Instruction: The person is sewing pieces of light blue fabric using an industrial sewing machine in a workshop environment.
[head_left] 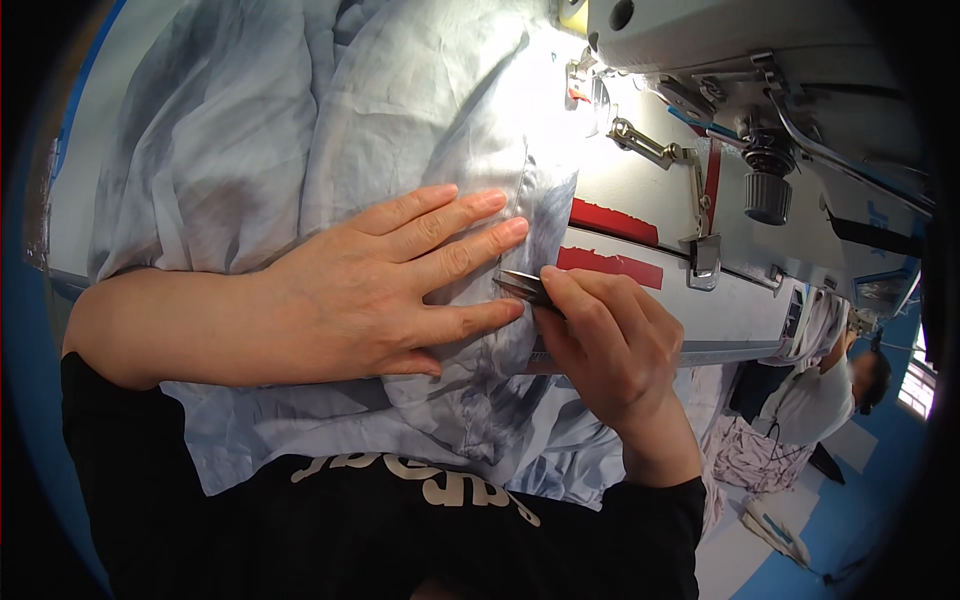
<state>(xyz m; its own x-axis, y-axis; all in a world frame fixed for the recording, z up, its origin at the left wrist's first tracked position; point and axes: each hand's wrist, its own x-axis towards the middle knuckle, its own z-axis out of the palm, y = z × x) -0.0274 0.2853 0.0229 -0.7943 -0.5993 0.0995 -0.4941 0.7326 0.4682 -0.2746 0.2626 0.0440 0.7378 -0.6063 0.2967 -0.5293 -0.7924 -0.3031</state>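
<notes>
A light grey-blue, thin fabric point(400, 110) lies in soft folds over the sewing table, with a stitched seam running near its right edge. My left hand point(380, 280) rests flat on it, fingers spread and stretched toward the seam. Between the thumb and fingers of my right hand point(615, 350) is a pair of dark metal thread snips point(527, 288). Their pointed tips touch or hover just over the seam, between my left index finger and thumb side; which of the two I cannot tell.
A white sewing machine point(700, 40) stands at the upper right, its lamp lighting the fabric near the presser foot point(580, 82). A hinged metal guide point(645, 145) and red tape strips point(610, 266) are on the bed. Another person point(815, 400) sits far right beside piled cloth point(755, 455).
</notes>
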